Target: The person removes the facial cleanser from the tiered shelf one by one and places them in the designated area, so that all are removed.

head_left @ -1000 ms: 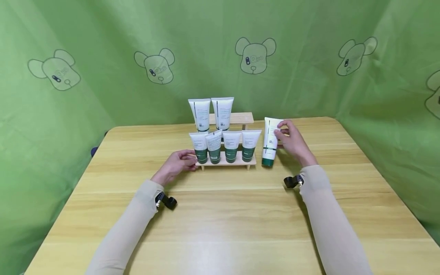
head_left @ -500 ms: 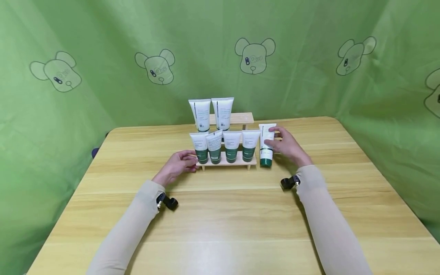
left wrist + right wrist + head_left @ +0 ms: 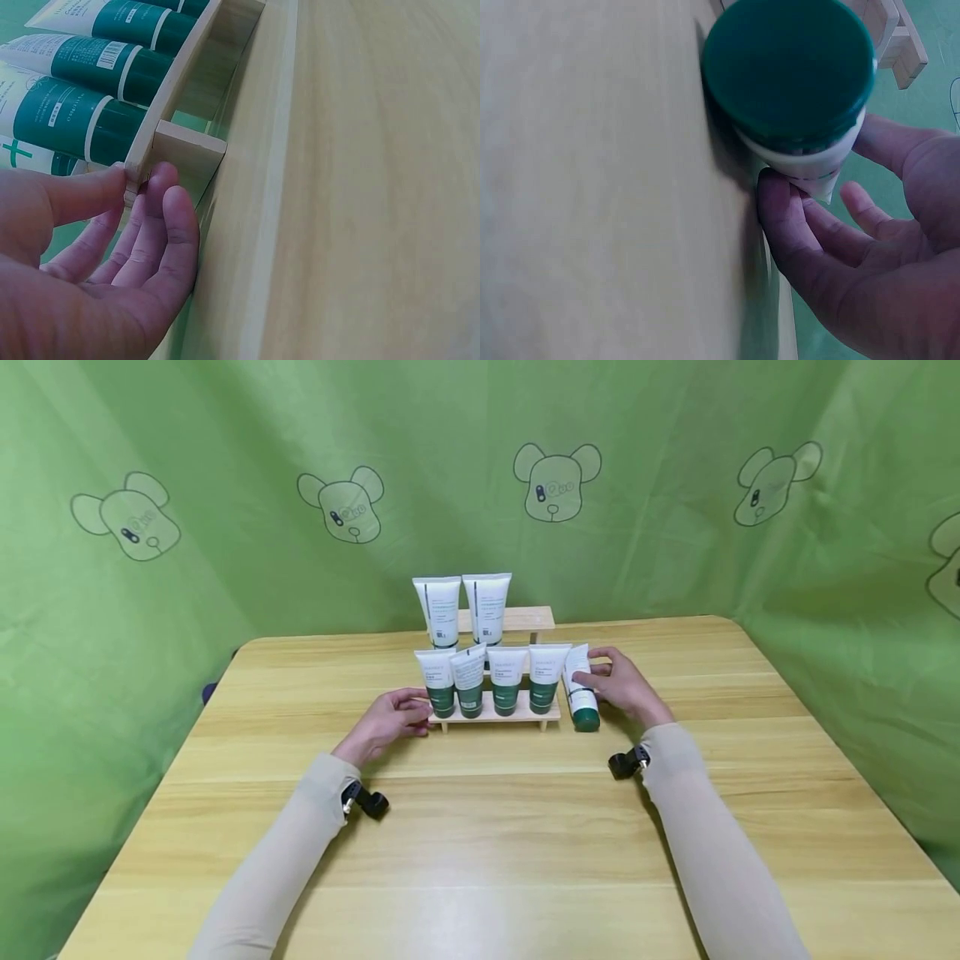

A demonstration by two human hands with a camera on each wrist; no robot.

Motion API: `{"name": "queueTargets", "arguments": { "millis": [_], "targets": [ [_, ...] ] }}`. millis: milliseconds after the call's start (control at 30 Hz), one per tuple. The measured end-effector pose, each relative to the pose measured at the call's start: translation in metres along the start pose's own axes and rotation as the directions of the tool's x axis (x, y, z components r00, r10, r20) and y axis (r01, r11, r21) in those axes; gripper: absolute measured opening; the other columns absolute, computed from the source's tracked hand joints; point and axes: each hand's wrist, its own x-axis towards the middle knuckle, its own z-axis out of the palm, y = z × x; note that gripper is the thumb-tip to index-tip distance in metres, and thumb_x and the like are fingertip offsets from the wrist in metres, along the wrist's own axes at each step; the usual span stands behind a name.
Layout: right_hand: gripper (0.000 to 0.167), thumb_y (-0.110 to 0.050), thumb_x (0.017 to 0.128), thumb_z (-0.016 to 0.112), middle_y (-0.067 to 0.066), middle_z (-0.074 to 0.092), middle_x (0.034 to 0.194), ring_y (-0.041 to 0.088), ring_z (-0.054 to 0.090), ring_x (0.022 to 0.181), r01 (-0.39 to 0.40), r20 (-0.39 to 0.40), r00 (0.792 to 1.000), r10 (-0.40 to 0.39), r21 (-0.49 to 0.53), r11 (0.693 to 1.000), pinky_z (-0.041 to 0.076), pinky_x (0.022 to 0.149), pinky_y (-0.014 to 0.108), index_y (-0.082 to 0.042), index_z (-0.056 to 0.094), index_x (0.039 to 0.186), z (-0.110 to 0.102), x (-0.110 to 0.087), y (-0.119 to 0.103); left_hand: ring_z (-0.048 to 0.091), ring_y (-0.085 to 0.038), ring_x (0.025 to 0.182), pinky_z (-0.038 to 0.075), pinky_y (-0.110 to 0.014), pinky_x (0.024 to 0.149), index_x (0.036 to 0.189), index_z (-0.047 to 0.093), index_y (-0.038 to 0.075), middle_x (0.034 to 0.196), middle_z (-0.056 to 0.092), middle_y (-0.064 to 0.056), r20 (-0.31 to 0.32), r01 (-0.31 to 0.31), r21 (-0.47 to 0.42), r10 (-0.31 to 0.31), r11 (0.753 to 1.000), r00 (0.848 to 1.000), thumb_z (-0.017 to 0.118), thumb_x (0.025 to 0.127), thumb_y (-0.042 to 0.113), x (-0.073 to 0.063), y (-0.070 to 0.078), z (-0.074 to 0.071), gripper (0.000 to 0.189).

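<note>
In the head view, my right hand (image 3: 622,687) holds a white squeeze tube with a green cap (image 3: 581,689) just right of the tiered wooden display rack (image 3: 495,717). The tube leans, cap low and toward me; in the right wrist view the green cap (image 3: 787,71) hides most of its body. At the rack's left end, my left hand (image 3: 389,723) pinches the lower shelf. The left wrist view shows the thumb on the board's edge (image 3: 142,154) and fingers below it. Several small white-and-green tubes (image 3: 505,681) line the lower shelf, one tilted.
Two larger white tubes (image 3: 487,610) stand on the rack's upper left; its upper board (image 3: 528,618) shows to their right. The wooden table (image 3: 480,843) extends toward me. A green curtain (image 3: 450,485) with bear outlines hangs behind and at both sides.
My right hand has brought the larger tube leftward and down beside the rack, and its cap now tips toward me. My left hand keeps its hold at the rack's left end.
</note>
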Motion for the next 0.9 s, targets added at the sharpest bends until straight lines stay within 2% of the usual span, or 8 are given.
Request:
{"name": "queueTargets", "arguments": {
  "millis": [167,300,500,633,900],
  "targets": [
    [0.063,-0.025,0.103,0.064,0.029,0.043,0.151,0.041,0.053,0.128,-0.02,-0.019,1.0,0.02,-0.028,0.999,0.054,0.103,0.043,-0.003,0.033,0.152,0.002,-0.001,0.0,0.069,-0.019,0.089,0.064,-0.032,0.084,0.142,0.051,-0.003,0.113,0.069,-0.011,0.002,-0.006,-0.001,0.006,1.0,1.0,0.061,0.099,-0.003,0.0,0.0,0.0,0.044],
    [0.056,-0.029,0.103,0.062,0.027,0.047,0.143,0.039,0.054,0.122,-0.025,-0.025,0.999,0.023,-0.086,0.996,0.053,0.103,0.044,0.0,0.04,0.146,0.001,-0.006,-0.003,0.069,-0.018,0.088,0.064,-0.031,0.082,0.141,0.052,-0.002,0.111,0.069,-0.01,-0.006,-0.004,-0.013,0.004,1.0,1.0,0.061,0.099,-0.004,-0.001,0.0,0.001,0.044],
    [0.06,-0.036,0.104,0.058,0.027,0.047,0.142,0.035,0.055,0.118,-0.033,0.064,0.997,0.047,-0.2,0.979,0.051,0.1,0.041,0.001,0.039,0.147,-0.007,-0.017,-0.009,0.071,-0.018,0.084,0.064,-0.029,0.081,0.141,0.051,-0.004,0.104,0.069,-0.007,0.004,-0.012,-0.029,0.012,1.0,1.0,0.06,0.098,-0.006,-0.001,-0.001,0.002,0.044],
    [0.062,-0.036,0.104,0.059,0.026,0.042,0.147,0.033,0.054,0.117,-0.057,0.099,0.992,0.076,-0.185,0.981,0.056,0.095,0.039,-0.002,0.036,0.151,-0.009,-0.018,-0.008,0.071,-0.017,0.083,0.064,-0.029,0.081,0.141,0.05,-0.005,0.103,0.07,-0.007,0.006,-0.021,-0.028,0.021,0.999,1.0,0.059,0.099,-0.005,-0.001,0.0,0.001,0.043],
    [0.061,-0.035,0.104,0.06,0.027,0.042,0.146,0.032,0.057,0.112,-0.061,0.074,0.995,0.07,-0.127,0.99,0.06,0.09,0.037,0.0,0.036,0.149,-0.001,-0.015,-0.007,0.071,-0.017,0.083,0.064,-0.03,0.081,0.142,0.049,-0.005,0.105,0.07,-0.008,0.003,-0.019,-0.02,0.019,1.0,1.0,0.061,0.098,-0.005,-0.001,0.001,0.001,0.045]
  ]
}}
